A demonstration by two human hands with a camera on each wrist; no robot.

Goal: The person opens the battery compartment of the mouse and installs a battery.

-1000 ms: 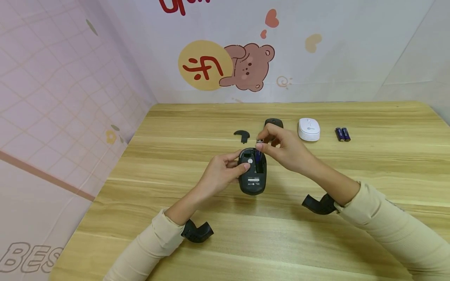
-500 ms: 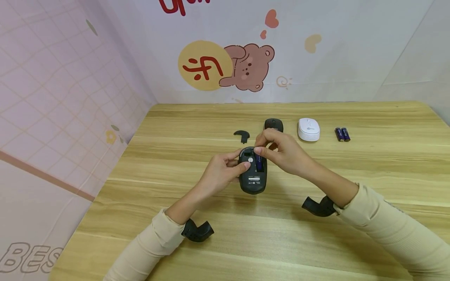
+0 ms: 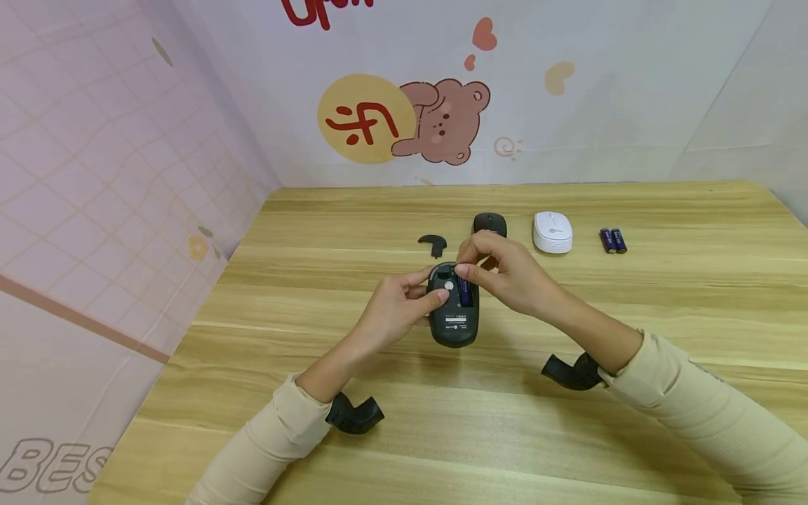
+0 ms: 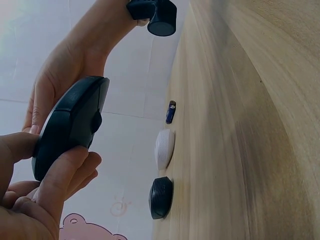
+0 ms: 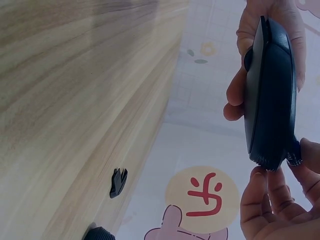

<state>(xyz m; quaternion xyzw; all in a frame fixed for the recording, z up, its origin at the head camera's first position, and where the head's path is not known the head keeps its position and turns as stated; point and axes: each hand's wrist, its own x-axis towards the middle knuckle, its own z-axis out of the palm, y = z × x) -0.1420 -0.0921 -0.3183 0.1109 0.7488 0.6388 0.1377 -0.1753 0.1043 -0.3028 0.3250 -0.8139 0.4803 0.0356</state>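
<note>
My left hand (image 3: pixel 404 300) grips a black computer mouse (image 3: pixel 453 330) above the table, underside facing up, its thumb lying on the base. A blue battery (image 3: pixel 466 293) lies in the long slot of that underside. My right hand (image 3: pixel 505 270) pinches the battery's upper end with thumb and forefinger; the fingers hide that end. In the left wrist view the mouse (image 4: pixel 70 125) shows its side and top, with left fingers around it. In the right wrist view, fingertips of the right hand (image 5: pixel 280 200) meet the end of the mouse (image 5: pixel 270 100).
On the wooden table (image 3: pixel 315 280) behind the hands lie a curved black battery cover (image 3: pixel 433 244), another black mouse (image 3: pixel 489 223), a white mouse (image 3: pixel 553 233) and two blue batteries (image 3: pixel 613 240). A printed cloth wall (image 3: pixel 600 126) stands behind the table.
The battery has gone down from a tilted position into the mouse's slot, the right hand lowering with it. Over the last half second the hands have hardly moved.
</note>
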